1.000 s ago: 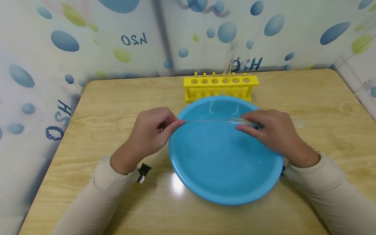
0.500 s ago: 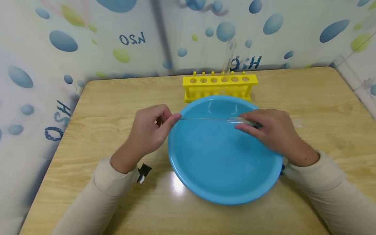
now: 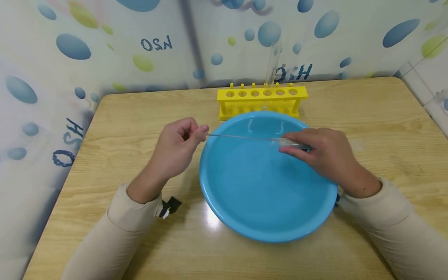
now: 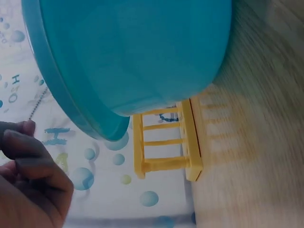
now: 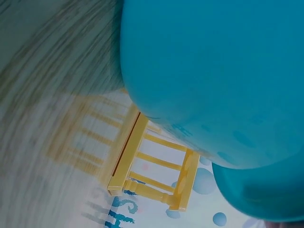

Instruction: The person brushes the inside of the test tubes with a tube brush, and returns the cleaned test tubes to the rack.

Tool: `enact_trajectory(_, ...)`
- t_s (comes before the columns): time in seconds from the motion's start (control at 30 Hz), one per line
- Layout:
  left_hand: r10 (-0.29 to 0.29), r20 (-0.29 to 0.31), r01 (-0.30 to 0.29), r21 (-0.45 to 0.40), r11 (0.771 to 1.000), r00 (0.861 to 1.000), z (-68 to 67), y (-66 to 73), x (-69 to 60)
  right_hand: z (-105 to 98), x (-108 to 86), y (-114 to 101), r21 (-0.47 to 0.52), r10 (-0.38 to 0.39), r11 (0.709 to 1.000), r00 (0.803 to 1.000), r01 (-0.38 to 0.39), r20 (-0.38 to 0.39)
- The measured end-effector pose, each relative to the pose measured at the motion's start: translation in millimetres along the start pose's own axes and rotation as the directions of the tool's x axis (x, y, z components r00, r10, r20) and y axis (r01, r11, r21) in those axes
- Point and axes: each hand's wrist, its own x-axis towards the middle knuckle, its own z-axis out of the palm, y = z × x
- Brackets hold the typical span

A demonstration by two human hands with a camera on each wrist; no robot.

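Observation:
Over the blue basin (image 3: 259, 186), my right hand (image 3: 323, 155) grips a clear glass test tube (image 3: 278, 142) lying sideways, its mouth to the left. A thin twisted wire handle (image 3: 241, 137), looking like that of a test tube brush, runs from the mouth to my left hand (image 3: 176, 146). Thumb and fingers of the left hand pinch the wire's end, just beyond the basin's left rim. In the left wrist view the wire (image 4: 38, 104) shows its twist above the fingertips. Something pale and dark sits inside the tube, mostly hidden by the right fingers.
Behind the basin stands a yellow test tube rack (image 3: 262, 94), with another clear test tube (image 3: 273, 66) upright and slightly tilted in it. All rests on a wooden table (image 3: 140, 116) against a patterned wall. A small transparent patch (image 3: 357, 145) lies right of the right hand.
My left hand has moved left and a little away from me, so more wire shows outside the tube and it slants more. The right hand stays nearly in place.

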Motion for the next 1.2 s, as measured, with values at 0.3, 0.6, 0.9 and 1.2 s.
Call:
enact_trajectory(0.3, 0.610, -0.035, -0.596, 0.179, 0.783, 0.791, -9.5, -3.0, -1.5, -6, 2.6, 0, 0.008, 0.032, 0.999, 0.998, -0.033, 0.051)
enact_trajectory(0.6, 0.553, -0.043, -0.543, 0.138, 0.828, 0.832, -10.3, -12.2, 1.7, -1, -0.6, 1, 0.019, 0.041, 0.999, 0.998, -0.042, 0.042)
enact_trajectory(0.9, -0.109, 0.132, 0.113, -0.022, 0.993, 0.985, -10.8, -16.2, 7.1, 1, 2.3, -2, -0.033, 0.005, 0.999, 0.999, -0.004, 0.036)
enact_trajectory(1.2, 0.296, 0.090, -0.299, 0.026, 0.954, 0.951, -10.6, -7.0, -1.0, 0, -0.3, 1, -0.021, 0.025, 0.999, 1.000, -0.025, 0.008)
